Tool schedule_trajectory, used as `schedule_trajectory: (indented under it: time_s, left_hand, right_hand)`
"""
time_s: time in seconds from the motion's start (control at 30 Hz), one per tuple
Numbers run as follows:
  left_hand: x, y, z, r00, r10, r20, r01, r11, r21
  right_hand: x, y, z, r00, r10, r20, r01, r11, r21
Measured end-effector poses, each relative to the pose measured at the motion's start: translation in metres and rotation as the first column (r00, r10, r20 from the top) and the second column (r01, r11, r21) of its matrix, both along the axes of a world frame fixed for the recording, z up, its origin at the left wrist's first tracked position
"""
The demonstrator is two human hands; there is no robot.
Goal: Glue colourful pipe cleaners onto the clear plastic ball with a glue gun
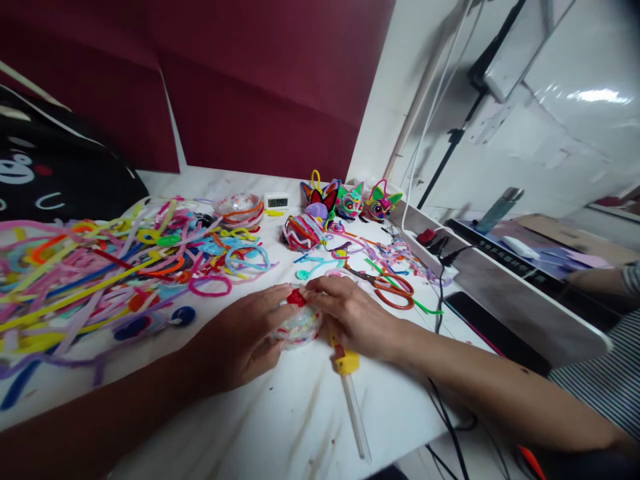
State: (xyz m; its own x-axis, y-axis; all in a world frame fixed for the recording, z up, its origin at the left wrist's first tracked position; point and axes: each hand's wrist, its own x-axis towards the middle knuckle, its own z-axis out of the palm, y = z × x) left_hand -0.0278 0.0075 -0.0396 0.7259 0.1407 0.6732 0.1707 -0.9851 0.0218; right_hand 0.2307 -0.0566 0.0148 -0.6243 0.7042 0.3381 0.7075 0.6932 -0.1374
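Near the table's front, my left hand point(253, 333) is wrapped round the side of a clear ball point(300, 328) with coloured specks. On top of the ball sits a small red piece point(296, 297), which looks like coiled pipe cleaner. My right hand point(353, 310) has its fingertips closed at the red piece's right edge, pressing it against the ball. Just under the right hand lies a yellow glue gun point(347, 362), a clear glue stick point(356, 420) poking out of its back toward me. Its front end is partly hidden by that hand.
Many loose pipe cleaners point(125, 280) cover the left side. Orange-handled scissors point(395, 291) lie to the right, near a phone point(493, 330) and black cables point(443, 393). Behind stand a striped ball point(303, 232), decorated balls point(350, 202) and a small clock point(277, 201). Another person's arm point(600, 280) shows at far right.
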Motion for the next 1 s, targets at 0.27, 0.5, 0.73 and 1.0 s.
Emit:
schedule_trajectory:
  time_s: [0.27, 0.5, 0.73, 1.0]
  left_hand:
    - [-0.005, 0.002, -0.001, 1.0, 0.005, 0.021, -0.003, 0.997, -0.077]
    - [-0.006, 0.003, -0.007, 1.0, -0.005, 0.006, 0.006, 0.993, -0.121]
    - [-0.007, 0.0, -0.002, 0.999, 0.029, 0.029, -0.022, 0.975, -0.222]
    - [-0.006, 0.001, 0.0, 0.987, 0.139, 0.086, -0.115, 0.964, -0.24]
  right_hand:
    - [0.004, -0.001, 0.005, 0.979, -0.01, -0.203, 0.009, 1.0, -0.005]
    - [0.009, -0.011, 0.011, 0.976, -0.026, -0.216, 0.044, 0.996, 0.077]
    - [0.03, -0.011, 0.012, 0.964, -0.098, -0.247, 0.108, 0.994, 0.027]
    - [0.039, -0.008, 0.007, 0.953, -0.132, -0.274, 0.152, 0.987, 0.053]
